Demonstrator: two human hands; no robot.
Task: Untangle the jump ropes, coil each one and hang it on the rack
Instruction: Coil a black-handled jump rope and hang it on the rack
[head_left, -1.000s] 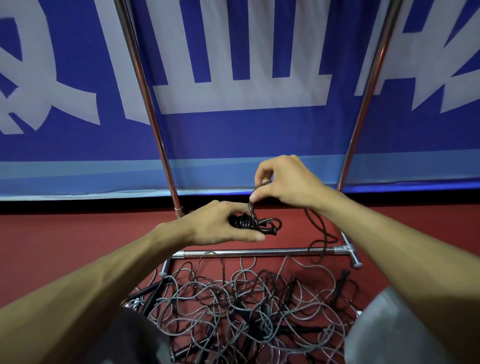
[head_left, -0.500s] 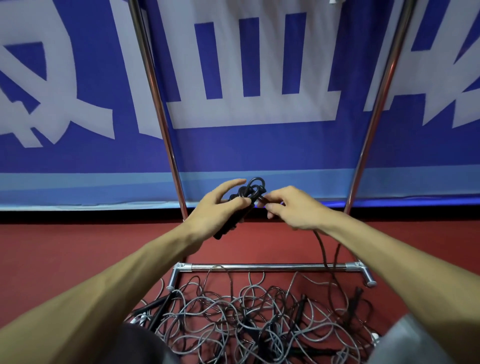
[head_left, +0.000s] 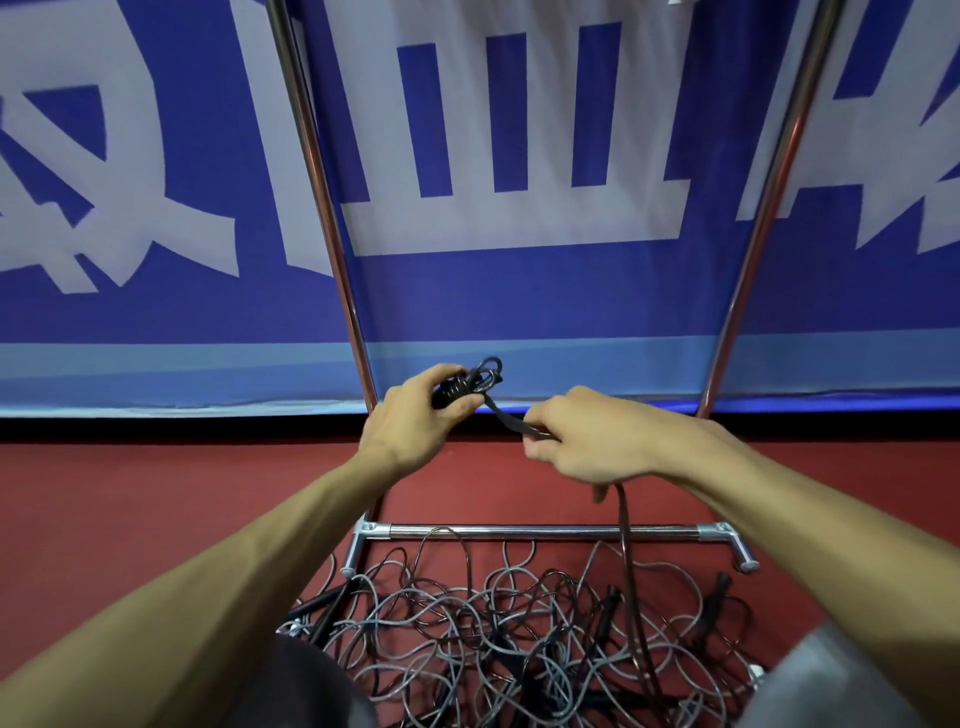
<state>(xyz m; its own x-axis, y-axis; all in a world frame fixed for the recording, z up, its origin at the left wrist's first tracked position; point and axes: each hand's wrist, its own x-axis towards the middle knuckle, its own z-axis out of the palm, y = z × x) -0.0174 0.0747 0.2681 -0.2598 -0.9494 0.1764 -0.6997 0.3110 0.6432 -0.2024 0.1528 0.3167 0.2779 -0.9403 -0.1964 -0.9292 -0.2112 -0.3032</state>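
Where the tangled pile (head_left: 493, 634) of jump ropes lies on the red floor (head_left: 156, 493) beside the rack's base bar (head_left: 545, 531), one dark strand (head_left: 626, 545) rises to the right hand (head_left: 587, 441), which pinches it taut. Beyond, the left hand (head_left: 415, 421) grips the small coiled bundle (head_left: 470, 384) before the rack uprights (head_left: 322, 208). Risk: the trailing strand may snag in the pile, and a hard pull could loosen the coil.
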